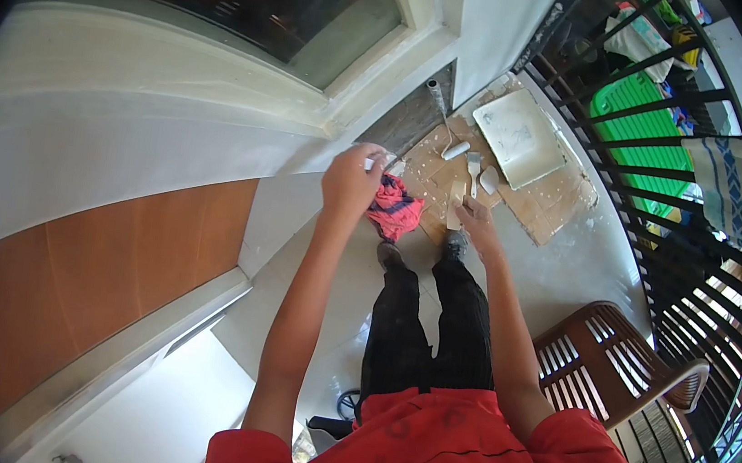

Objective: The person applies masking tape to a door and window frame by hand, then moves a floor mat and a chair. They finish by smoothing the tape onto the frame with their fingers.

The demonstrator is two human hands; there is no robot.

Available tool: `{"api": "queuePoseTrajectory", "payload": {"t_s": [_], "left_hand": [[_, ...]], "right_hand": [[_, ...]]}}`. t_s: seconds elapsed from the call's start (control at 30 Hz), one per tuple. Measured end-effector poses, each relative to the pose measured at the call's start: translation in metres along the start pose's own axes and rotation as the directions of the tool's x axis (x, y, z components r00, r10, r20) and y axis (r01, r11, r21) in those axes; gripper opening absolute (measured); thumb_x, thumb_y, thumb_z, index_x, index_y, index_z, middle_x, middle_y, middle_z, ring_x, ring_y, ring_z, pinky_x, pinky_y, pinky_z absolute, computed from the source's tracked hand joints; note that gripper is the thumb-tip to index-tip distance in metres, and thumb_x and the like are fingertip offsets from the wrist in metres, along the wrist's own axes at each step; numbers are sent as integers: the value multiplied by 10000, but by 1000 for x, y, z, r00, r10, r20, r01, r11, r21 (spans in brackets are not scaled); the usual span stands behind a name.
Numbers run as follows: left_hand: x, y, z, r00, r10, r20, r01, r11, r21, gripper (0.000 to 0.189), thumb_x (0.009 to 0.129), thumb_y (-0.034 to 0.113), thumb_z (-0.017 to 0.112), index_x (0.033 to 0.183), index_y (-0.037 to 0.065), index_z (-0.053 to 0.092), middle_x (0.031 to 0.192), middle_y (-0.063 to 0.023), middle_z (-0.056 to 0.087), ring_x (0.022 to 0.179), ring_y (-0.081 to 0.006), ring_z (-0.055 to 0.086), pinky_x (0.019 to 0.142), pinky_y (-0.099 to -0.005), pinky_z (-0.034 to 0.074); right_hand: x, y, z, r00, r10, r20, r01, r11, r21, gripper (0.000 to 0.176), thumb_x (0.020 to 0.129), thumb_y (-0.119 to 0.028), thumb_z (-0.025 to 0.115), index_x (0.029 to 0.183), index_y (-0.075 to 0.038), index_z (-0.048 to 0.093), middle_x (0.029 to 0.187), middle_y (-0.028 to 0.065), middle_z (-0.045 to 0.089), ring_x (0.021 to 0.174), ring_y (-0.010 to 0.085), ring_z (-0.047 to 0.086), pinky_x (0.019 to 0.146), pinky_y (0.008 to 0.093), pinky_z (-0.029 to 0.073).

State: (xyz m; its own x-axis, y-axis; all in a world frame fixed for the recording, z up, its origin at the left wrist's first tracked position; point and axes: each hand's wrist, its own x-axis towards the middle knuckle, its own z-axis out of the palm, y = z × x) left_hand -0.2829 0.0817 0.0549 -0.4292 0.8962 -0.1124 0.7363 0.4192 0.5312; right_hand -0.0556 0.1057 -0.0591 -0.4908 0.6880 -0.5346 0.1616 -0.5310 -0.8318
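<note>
My left hand [352, 179] is raised close to the wall below the window ledge, its fingers closed around a small white piece [368, 164]. Just beyond and below it, a crumpled pink-red cloth with dark stripes [399, 212] overlaps the cardboard's edge in this view. My right hand [476, 222] is held low in front of my feet, pinching a pale flat strip [456, 206]. Past that hand, a paintbrush [474, 163] and a white scraper [488, 180] lie on the paint-spattered cardboard [537, 216].
A paint tray [527, 144] and a paint roller [455, 151] rest on the cardboard. Black railings [623, 146] run along the right, with a green basket [639, 125] behind them. A brown slatted chair [604, 359] stands at my right. The window frame [348, 110] juts out at left.
</note>
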Motion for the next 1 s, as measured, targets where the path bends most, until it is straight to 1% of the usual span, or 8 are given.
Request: {"api": "queuePoseTrajectory", "payload": {"t_s": [0.17, 0.23, 0.57, 0.63, 0.73, 0.8, 0.83, 1.0], "left_hand": [[-31, -8, 27, 1000, -12, 10, 14, 979, -204, 218, 839, 232, 569, 929, 40, 621, 856, -136, 650, 801, -256, 633, 696, -337, 474], [-53, -2, 40, 965, -189, 182, 228, 947, -227, 227, 841, 234, 570, 931, 31, 620, 852, -139, 650, 809, -254, 632, 710, -341, 473], [-155, -75, 136, 898, -92, 431, 265, 894, -361, 216, 856, 203, 549, 997, 58, 626, 898, -52, 639, 782, -135, 597, 589, -259, 489], [-152, -68, 134, 849, -103, 519, 343, 853, -393, 212, 857, 177, 548, 1017, 53, 612, 895, -66, 641, 794, -148, 617, 569, -257, 496], [-150, -76, 140, 805, -34, 592, 346, 837, -423, 242, 860, 177, 550, 1055, 36, 566, 950, -73, 623, 811, -138, 610, 523, -226, 453], [-144, -82, 146, 776, -2, 631, 347, 836, -424, 256, 862, 178, 550, 1066, 24, 549, 962, -77, 618, 818, -133, 606, 507, -215, 434], [-143, -86, 149, 769, 6, 639, 363, 819, -445, 266, 865, 180, 549, 1070, 12, 538, 959, -78, 615, 816, -130, 604, 502, -206, 417], [-130, -73, 154, 756, 38, 653, 355, 815, -458, 276, 873, 181, 544, 1076, -5, 521, 936, -76, 610, 801, -122, 597, 494, -195, 395]], "right_hand": [[-1, 12, -11, 969, -129, -212, 81, 972, -222, 427, 874, -375, 503, 754, 27, 579, 624, 9, 480, 622, 96, 430, 562, 271, 364], [-3, 4, -11, 962, -108, -250, 94, 993, -67, 419, 870, -373, 512, 800, 34, 585, 611, 11, 472, 597, 103, 425, 540, 288, 362], [-72, -1, -71, 844, 193, -501, -254, 966, -55, 453, 764, -452, 615, 721, -3, 661, 585, 34, 561, 557, 106, 490, 521, 276, 388], [-118, -24, -91, 787, 79, -612, -165, 983, -85, 406, 785, -392, 619, 710, 6, 646, 554, 64, 542, 544, 115, 493, 522, 298, 403], [-201, -37, -135, 541, -276, -794, -76, 925, -373, 300, 798, -289, 632, 741, 6, 634, 594, 113, 564, 563, 149, 536, 541, 308, 424], [-260, -57, -161, 272, -513, -814, -141, 816, -561, 211, 768, -208, 657, 768, 1, 629, 690, 200, 588, 555, 290, 571, 558, 347, 448], [-295, -71, -174, 262, -602, -754, -264, 707, -656, 185, 751, -197, 665, 778, -15, 642, 713, 195, 597, 630, 321, 598, 583, 360, 462], [-411, -44, -236, -80, -561, -824, -517, 730, -447, 222, 800, -227, 615, 943, -65, 666, 883, 176, 630, 793, 313, 617, 737, 348, 476]]}}
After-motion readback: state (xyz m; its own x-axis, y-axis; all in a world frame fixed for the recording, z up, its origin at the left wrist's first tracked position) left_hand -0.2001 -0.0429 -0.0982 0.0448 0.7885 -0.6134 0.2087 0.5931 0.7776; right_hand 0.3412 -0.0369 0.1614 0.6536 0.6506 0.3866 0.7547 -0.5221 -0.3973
